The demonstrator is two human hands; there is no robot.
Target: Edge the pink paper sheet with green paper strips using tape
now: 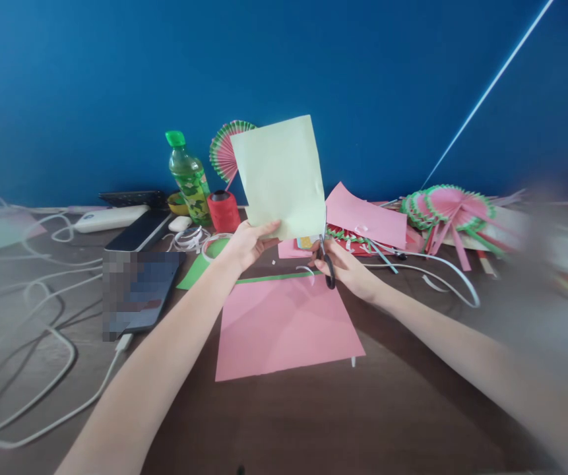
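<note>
My left hand [250,241] pinches the bottom edge of a pale yellow-green sheet of paper [280,175] and holds it upright above the table. My right hand [344,264] grips black-handled scissors [327,259], whose blades point up along the sheet's lower right edge. Below both hands a pink sheet [284,328] lies flat on the brown table [412,409]. A thin green paper strip [274,278] lies along the pink sheet's far edge.
A phone [138,290] on a white cable lies at the left, with more cables around it. Behind stand a green bottle [189,177], a red thread spool [223,210], a tape roll [213,246] and a pink-green paper fan [224,150]. More fans [449,206] and pink paper [365,218] are at the right.
</note>
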